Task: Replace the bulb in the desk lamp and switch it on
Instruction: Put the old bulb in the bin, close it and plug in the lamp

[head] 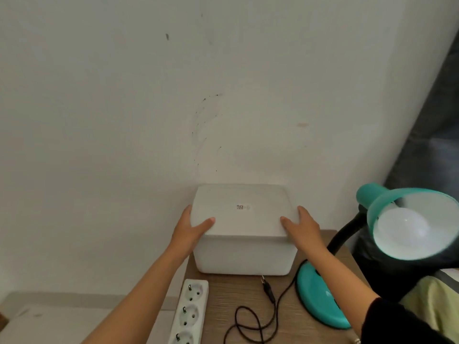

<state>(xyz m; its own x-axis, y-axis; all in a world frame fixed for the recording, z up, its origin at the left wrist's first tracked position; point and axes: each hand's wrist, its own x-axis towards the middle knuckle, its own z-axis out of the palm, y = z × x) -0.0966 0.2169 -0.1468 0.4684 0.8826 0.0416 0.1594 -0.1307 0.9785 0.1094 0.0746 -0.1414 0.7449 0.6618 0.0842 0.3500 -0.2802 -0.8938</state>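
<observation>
A teal desk lamp stands at the right of the wooden table, its round base (320,299) near the front and its shade (419,219) tilted toward me on a black gooseneck. A white bulb (402,228) sits inside the shade, unlit. The lamp's black plug (268,289) lies loose on the table with its cord coiled. A white lidded box (243,254) stands against the wall. My left hand (192,230) grips the lid's left edge and my right hand (301,225) grips its right edge, thumbs on top.
A white power strip (190,311) with several sockets lies at the table's (231,299) left front, nothing plugged in. A white wall rises right behind the box. Dark fabric hangs at the far right, with yellow-green cloth (432,301) below it.
</observation>
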